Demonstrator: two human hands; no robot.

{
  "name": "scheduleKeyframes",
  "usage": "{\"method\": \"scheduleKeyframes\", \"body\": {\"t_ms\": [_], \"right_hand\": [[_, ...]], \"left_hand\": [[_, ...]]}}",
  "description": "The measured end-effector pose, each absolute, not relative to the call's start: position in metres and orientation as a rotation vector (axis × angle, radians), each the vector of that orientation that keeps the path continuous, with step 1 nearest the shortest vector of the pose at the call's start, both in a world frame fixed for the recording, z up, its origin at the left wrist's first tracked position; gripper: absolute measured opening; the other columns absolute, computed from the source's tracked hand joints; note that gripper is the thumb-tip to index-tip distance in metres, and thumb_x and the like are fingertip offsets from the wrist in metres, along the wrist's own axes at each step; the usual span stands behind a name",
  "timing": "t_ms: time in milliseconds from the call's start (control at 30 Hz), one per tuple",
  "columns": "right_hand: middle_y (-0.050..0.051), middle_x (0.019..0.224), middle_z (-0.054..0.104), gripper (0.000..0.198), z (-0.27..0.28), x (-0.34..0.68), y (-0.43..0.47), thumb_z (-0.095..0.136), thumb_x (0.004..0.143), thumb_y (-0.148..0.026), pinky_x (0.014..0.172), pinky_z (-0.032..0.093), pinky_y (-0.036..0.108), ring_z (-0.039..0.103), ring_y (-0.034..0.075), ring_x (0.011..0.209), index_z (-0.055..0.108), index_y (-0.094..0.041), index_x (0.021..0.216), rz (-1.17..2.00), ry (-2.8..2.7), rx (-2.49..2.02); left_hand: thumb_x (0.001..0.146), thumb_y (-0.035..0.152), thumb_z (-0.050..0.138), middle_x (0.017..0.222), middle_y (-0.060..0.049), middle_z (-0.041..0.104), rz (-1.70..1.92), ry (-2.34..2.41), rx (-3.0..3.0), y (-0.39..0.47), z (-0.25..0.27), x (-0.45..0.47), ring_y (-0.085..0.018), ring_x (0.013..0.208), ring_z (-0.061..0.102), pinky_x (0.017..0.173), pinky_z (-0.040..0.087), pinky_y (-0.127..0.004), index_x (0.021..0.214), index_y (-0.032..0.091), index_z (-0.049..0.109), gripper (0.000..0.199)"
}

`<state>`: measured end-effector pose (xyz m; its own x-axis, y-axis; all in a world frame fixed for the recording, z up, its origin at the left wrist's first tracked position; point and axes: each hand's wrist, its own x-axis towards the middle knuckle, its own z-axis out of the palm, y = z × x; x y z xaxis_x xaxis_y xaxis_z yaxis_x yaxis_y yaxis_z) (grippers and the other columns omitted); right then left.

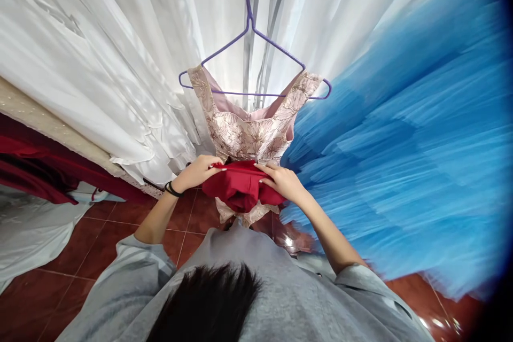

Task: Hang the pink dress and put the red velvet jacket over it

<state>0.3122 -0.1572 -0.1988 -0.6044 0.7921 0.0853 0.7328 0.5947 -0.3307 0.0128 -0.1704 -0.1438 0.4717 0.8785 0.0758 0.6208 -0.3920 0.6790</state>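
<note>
"Red cloth (236,192), bunched and folded, sits between your two hands, across the waist of the patterned dress (252,133). How is your left hand holding it?"

"Your left hand (198,173) pinches its far left edge, thumb and fingers closed to a narrow grip. A dark band (172,189) circles that wrist."

"And on the other side?"

"Your right hand (282,181) holds the far right edge, your fingers pointing left and your thumb on the nearer side of them."

"What carries the dress?"

"A purple hanger (250,18), at the far side from you, with a shoulder strap over each arm of it. More of the pale dress shows just on the near side of the red cloth."

"And around you?"

"White fabric (112,37) hangs far and left, blue tulle (401,144) spreads along your right, and red tiles (28,299) show at near left."
</note>
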Motion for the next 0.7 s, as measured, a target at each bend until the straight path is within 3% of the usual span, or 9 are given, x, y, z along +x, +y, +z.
{"method": "scheduleKeyframes", "body": {"t_ms": [100,167,233,300,367,433,500,567,700], "right_hand": [[0.014,0.127,0.066,0.031,-0.186,0.303,-0.156,0.052,0.097,-0.029,0.095,0.049,0.044,0.060,0.029,0.111,0.068,-0.022,0.122,0.232,-2.397,-1.151],[0.013,0.121,0.068,0.023,-0.174,0.300,-0.159,0.052,0.097,-0.031,0.098,0.045,0.046,0.059,0.028,0.111,0.072,-0.020,0.099,0.297,-2.203,-1.003],[0.009,0.099,0.071,0.028,-0.166,0.300,-0.164,0.054,0.095,-0.040,0.089,0.048,0.039,0.062,0.023,0.093,0.066,-0.018,0.082,0.569,-2.064,-0.873],[0.004,0.084,0.066,0.034,-0.168,0.300,-0.165,0.064,0.087,-0.050,0.073,0.048,0.031,0.059,0.017,0.076,0.062,-0.017,0.079,1.004,-2.091,-0.735],[0.001,0.083,0.066,0.040,-0.181,0.299,-0.162,0.077,0.073,-0.050,0.066,0.047,0.026,0.058,0.015,0.074,0.063,-0.016,0.086,1.450,-2.253,-0.583],[0.001,0.085,0.068,0.038,-0.199,0.297,-0.155,0.082,0.066,-0.037,0.067,0.048,0.025,0.059,0.016,0.075,0.064,-0.014,0.089,1.683,-2.423,-0.562],[0.002,0.080,0.067,0.021,-0.209,0.297,-0.148,0.074,0.068,-0.021,0.068,0.048,0.027,0.059,0.017,0.073,0.063,-0.014,0.085,1.537,-2.526,-0.805],[0.003,0.076,0.065,0.012,-0.202,0.299,-0.144,0.062,0.070,-0.009,0.071,0.048,0.030,0.059,0.018,0.072,0.062,-0.015,0.081,1.042,-2.426,-1.153],[0.011,0.102,0.067,0.032,-0.157,0.304,-0.143,0.049,0.074,-0.005,0.085,0.049,0.035,0.062,0.024,0.096,0.065,-0.017,0.100,0.068,-1.803,-1.417]], "left_hand": [[0.092,0.040,0.050,0.068,0.002,0.059,0.786,1.271,2.035,-0.170,-0.127,0.019,-0.012,0.064,0.051,0.065,0.039,-0.024,0.072,0.017,0.056,0.031],[0.089,0.048,0.057,0.065,0.003,0.052,0.932,1.241,1.938,-0.174,-0.116,0.018,-0.011,0.060,0.046,0.060,0.038,-0.023,0.071,0.018,0.051,0.036],[0.076,0.053,0.074,0.065,0.004,0.049,0.987,1.125,1.896,-0.180,-0.104,0.012,-0.011,0.061,0.046,0.058,0.037,-0.022,0.072,0.018,0.049,0.042],[0.064,0.048,0.086,0.068,0.003,0.051,0.955,1.001,1.896,-0.188,-0.093,0.002,-0.012,0.063,0.049,0.059,0.040,-0.023,0.073,0.019,0.049,0.048],[0.065,0.042,0.086,0.069,0.003,0.052,0.967,0.975,1.899,-0.194,-0.085,-0.009,-0.012,0.064,0.050,0.060,0.041,-0.024,0.072,0.019,0.048,0.045],[0.070,0.036,0.081,0.065,0.004,0.050,1.026,1.101,1.907,-0.198,-0.081,-0.017,-0.011,0.060,0.047,0.057,0.039,-0.024,0.068,0.020,0.047,0.038],[0.074,0.030,0.075,0.060,0.005,0.048,1.070,1.303,1.957,-0.200,-0.078,-0.024,-0.010,0.055,0.043,0.053,0.034,-0.023,0.065,0.020,0.047,0.030],[0.075,0.023,0.067,0.058,0.005,0.048,1.162,1.528,2.068,-0.201,-0.075,-0.033,-0.010,0.054,0.042,0.053,0.032,-0.024,0.064,0.020,0.050,0.020],[0.070,0.018,0.066,0.061,0.004,0.049,1.670,1.907,2.252,-0.201,-0.075,-0.056,-0.012,0.060,0.045,0.061,0.035,-0.027,0.065,0.020,0.051,0.015]]}}
